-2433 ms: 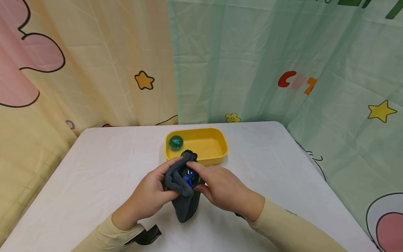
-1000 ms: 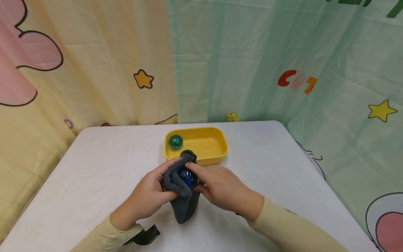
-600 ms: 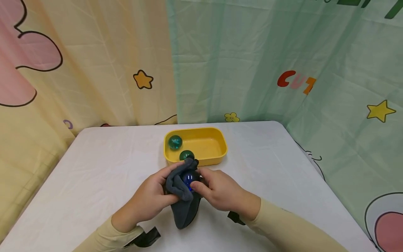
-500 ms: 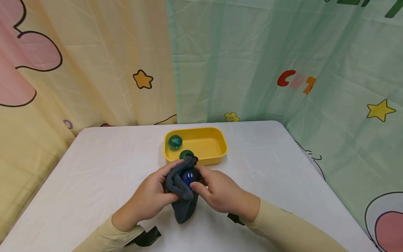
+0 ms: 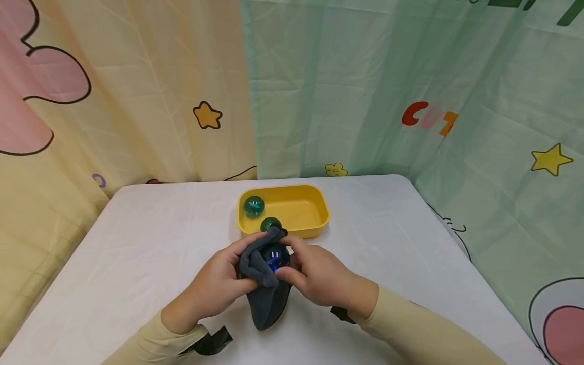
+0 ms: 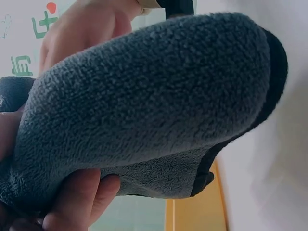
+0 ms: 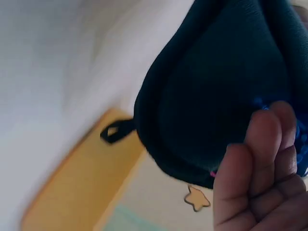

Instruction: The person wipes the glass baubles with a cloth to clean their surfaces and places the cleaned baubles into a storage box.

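Observation:
A dark grey fleece cloth (image 5: 269, 309) with black edging is bunched up in my left hand (image 5: 214, 279), whose thumb and fingers grip its folds. Nestled against the cloth is a see-through blue ball (image 5: 277, 256). My right hand (image 5: 321, 276) holds that ball from the right, index finger at its top and thumb at its lower side. In the left wrist view the fuzzy cloth (image 6: 144, 96) fills the middle and hides the ball. The right wrist view shows the cloth's smoother underside (image 7: 216, 86), a hanging loop (image 7: 118, 131) and my fingertips (image 7: 264, 130) by the blue ball.
Just beyond the hands a yellow tray (image 5: 303, 215) stands on the white table (image 5: 150, 243). Inside it lie a teal-green ball (image 5: 254, 206) at the left and a darker green ball (image 5: 271, 223) near the front, partly covered by the cloth. Printed curtains (image 5: 315, 91) hang behind.
My right fingers have shifted over the blue ball, the thumb going up onto its front and back down. The cloth dips slightly, baring more of the darker green ball. My left hand stays nearly still.

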Action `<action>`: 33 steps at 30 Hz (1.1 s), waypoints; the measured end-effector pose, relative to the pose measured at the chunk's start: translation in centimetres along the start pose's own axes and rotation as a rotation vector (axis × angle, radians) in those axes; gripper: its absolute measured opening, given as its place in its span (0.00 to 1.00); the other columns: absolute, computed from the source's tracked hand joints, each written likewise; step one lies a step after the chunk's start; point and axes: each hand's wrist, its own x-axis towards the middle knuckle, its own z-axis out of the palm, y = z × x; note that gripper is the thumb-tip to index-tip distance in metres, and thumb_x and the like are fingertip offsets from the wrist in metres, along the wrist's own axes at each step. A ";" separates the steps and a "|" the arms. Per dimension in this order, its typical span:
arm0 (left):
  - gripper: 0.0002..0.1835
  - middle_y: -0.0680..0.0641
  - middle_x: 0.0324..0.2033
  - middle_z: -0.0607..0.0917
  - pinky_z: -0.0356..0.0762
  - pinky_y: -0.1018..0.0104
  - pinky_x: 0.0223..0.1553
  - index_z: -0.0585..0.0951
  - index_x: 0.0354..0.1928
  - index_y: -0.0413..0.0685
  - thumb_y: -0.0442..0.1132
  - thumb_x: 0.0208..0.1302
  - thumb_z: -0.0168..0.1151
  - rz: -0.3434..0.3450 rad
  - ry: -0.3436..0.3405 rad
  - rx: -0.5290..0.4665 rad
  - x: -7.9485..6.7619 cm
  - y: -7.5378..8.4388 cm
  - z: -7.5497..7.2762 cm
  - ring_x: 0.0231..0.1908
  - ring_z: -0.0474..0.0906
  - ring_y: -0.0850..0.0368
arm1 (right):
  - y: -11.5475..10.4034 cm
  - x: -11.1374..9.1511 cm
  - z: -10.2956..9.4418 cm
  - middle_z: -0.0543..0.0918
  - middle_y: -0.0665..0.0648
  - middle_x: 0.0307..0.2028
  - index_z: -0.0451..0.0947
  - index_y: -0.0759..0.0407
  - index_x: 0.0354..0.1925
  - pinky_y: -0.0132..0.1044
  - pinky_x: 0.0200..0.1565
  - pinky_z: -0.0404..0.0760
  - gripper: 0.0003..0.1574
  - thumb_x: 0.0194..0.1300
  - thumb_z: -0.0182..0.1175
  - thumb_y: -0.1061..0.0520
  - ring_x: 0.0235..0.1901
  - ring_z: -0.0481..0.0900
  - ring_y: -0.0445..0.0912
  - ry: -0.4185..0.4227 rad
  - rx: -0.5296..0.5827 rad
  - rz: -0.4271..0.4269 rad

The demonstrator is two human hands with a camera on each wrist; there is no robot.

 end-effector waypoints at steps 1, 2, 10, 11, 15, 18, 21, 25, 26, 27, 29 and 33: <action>0.43 0.40 0.69 0.79 0.85 0.70 0.54 0.69 0.78 0.53 0.29 0.62 0.74 -0.007 -0.004 -0.002 0.0 0.0 0.0 0.54 0.84 0.59 | 0.0 0.1 0.1 0.84 0.47 0.29 0.67 0.63 0.66 0.30 0.33 0.81 0.29 0.81 0.58 0.46 0.26 0.78 0.37 -0.014 0.080 0.042; 0.43 0.40 0.69 0.80 0.85 0.71 0.54 0.69 0.78 0.52 0.29 0.62 0.74 -0.008 -0.007 -0.001 0.0 -0.1 0.1 0.53 0.84 0.60 | 0.0 0.1 0.1 0.83 0.47 0.27 0.68 0.63 0.64 0.31 0.32 0.81 0.26 0.82 0.55 0.46 0.25 0.77 0.37 -0.021 0.137 0.072; 0.43 0.40 0.69 0.79 0.83 0.72 0.56 0.68 0.78 0.50 0.28 0.62 0.74 0.023 0.037 -0.015 0.0 -0.3 0.0 0.58 0.84 0.61 | -0.3 -0.1 0.3 0.86 0.50 0.43 0.57 0.57 0.79 0.31 0.41 0.82 0.38 0.81 0.56 0.45 0.38 0.81 0.37 0.008 0.038 0.028; 0.43 0.40 0.69 0.79 0.83 0.72 0.56 0.67 0.78 0.49 0.27 0.62 0.73 0.032 0.043 -0.022 0.0 -0.3 -0.1 0.58 0.83 0.61 | -0.3 -0.1 0.2 0.87 0.51 0.48 0.54 0.56 0.81 0.33 0.45 0.84 0.42 0.80 0.58 0.46 0.41 0.83 0.38 0.007 -0.013 0.000; 0.42 0.37 0.70 0.77 0.84 0.70 0.56 0.67 0.78 0.47 0.27 0.63 0.72 0.035 0.028 -0.072 -0.1 -0.2 -0.3 0.59 0.83 0.62 | -0.3 0.0 0.0 0.88 0.53 0.56 0.55 0.53 0.81 0.39 0.57 0.86 0.46 0.75 0.65 0.49 0.50 0.86 0.42 0.036 -0.264 -0.113; 0.42 0.37 0.71 0.77 0.84 0.69 0.56 0.67 0.78 0.48 0.29 0.64 0.73 0.026 0.003 -0.085 0.0 -0.1 -0.2 0.60 0.83 0.61 | -0.1 0.0 0.0 0.89 0.53 0.53 0.61 0.56 0.78 0.40 0.57 0.86 0.44 0.73 0.68 0.50 0.48 0.88 0.45 0.084 -0.356 -0.167; 0.42 0.38 0.71 0.77 0.84 0.69 0.56 0.67 0.78 0.50 0.28 0.64 0.73 0.017 -0.011 -0.078 0.0 0.0 -0.1 0.60 0.83 0.61 | 0.0 -0.1 0.0 0.89 0.51 0.42 0.62 0.60 0.76 0.33 0.44 0.86 0.43 0.73 0.68 0.49 0.35 0.84 0.40 0.048 -0.224 -0.109; 0.43 0.38 0.69 0.79 0.85 0.70 0.55 0.68 0.78 0.51 0.26 0.62 0.72 0.004 -0.022 -0.057 0.0 0.0 0.0 0.56 0.84 0.61 | 0.1 0.0 0.2 0.85 0.48 0.30 0.65 0.63 0.69 0.29 0.33 0.79 0.32 0.80 0.59 0.47 0.26 0.76 0.35 -0.028 0.080 0.040; 0.44 0.38 0.68 0.79 0.85 0.70 0.54 0.68 0.78 0.51 0.26 0.61 0.72 0.002 -0.022 -0.052 0.0 -0.1 0.1 0.54 0.84 0.61 | 0.1 0.0 0.3 0.85 0.48 0.29 0.67 0.63 0.67 0.29 0.33 0.80 0.29 0.81 0.57 0.46 0.26 0.77 0.35 -0.035 0.134 0.063; 0.44 0.38 0.68 0.80 0.85 0.70 0.54 0.68 0.78 0.51 0.25 0.61 0.72 -0.002 -0.021 -0.049 0.0 -0.1 0.1 0.53 0.85 0.61 | 0.2 0.1 0.4 0.85 0.48 0.28 0.69 0.63 0.64 0.30 0.34 0.80 0.26 0.82 0.54 0.45 0.26 0.77 0.35 -0.036 0.162 0.083; 0.44 0.38 0.67 0.80 0.85 0.71 0.54 0.68 0.78 0.51 0.26 0.60 0.73 -0.003 -0.015 -0.047 -0.1 -0.1 0.2 0.53 0.85 0.61 | 0.2 0.2 0.5 0.86 0.47 0.32 0.73 0.61 0.60 0.31 0.38 0.82 0.24 0.83 0.51 0.43 0.31 0.80 0.37 -0.023 0.177 0.094; 0.43 0.40 0.68 0.80 0.82 0.72 0.57 0.68 0.77 0.51 0.28 0.61 0.75 0.011 0.009 -0.047 0.0 -0.2 0.2 0.58 0.84 0.60 | -0.2 0.0 0.4 0.88 0.51 0.47 0.66 0.59 0.72 0.33 0.48 0.85 0.32 0.82 0.53 0.42 0.41 0.83 0.39 -0.008 0.099 0.074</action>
